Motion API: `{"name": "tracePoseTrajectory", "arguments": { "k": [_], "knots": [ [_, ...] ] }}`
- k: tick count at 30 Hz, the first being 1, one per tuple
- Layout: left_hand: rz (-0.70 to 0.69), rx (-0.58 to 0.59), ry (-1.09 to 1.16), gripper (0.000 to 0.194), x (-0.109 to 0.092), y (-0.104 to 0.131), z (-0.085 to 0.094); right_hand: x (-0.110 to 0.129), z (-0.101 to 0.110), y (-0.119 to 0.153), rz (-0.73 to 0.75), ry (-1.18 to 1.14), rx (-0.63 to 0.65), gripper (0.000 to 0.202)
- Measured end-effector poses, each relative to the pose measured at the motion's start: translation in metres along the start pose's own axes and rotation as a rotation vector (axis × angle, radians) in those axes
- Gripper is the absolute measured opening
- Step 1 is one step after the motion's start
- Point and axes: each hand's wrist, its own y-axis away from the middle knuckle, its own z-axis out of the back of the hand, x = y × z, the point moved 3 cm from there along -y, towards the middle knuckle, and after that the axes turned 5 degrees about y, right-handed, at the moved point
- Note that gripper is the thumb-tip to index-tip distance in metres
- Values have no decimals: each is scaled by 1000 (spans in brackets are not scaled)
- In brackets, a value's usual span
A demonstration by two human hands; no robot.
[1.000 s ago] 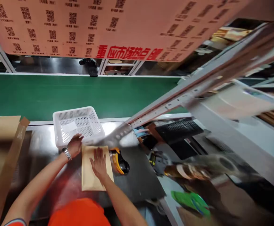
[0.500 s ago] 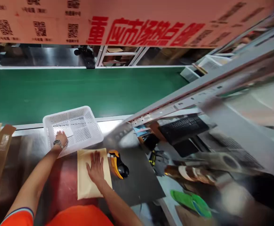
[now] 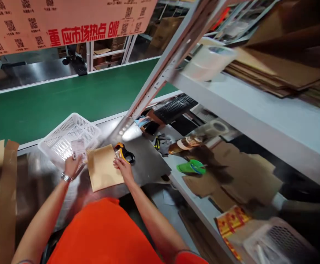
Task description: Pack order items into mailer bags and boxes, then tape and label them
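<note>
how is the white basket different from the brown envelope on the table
The basket is white plastic, perforated with holes and raised walls; the envelope is brown, solid paper and lies flat. The basket sits tilted toward the green belt, while the envelope lies nearer the person. The left hand holds a small slip at the basket; the right hand rests at the envelope's edge. Both sit on the metal table.

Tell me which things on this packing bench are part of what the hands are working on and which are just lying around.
In hand:
left hand holding a small printed slip
right hand at the padded envelope
white mesh basket
yellow and black scanner

Lying about:
keyboard
tape roll
green item
flat cardboard
</note>
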Motion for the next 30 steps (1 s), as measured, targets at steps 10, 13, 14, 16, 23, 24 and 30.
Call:
{"name": "tracePoseTrajectory", "arguments": {
  "k": [10,13,14,16,23,24,30],
  "knots": [
    [181,359,739,47,-3,127,-103,6,-33,179,-249,-494,87,56],
    [144,356,745,47,-1,134,-103,8,-30,202,-274,-536,38,57],
    [138,355,750,49,-1,136,-104,8,-29,208,-279,-543,27,58],
    [133,357,755,51,0,143,-108,7,-26,217,-277,-549,10,58],
    [158,336,751,54,-4,167,-121,-2,-9,230,-241,-520,12,59],
    [162,323,752,53,-6,171,-124,-4,-4,231,-232,-516,22,58],
    [205,299,772,49,-25,202,-154,-20,43,234,-174,-457,36,60]
  ]
}}
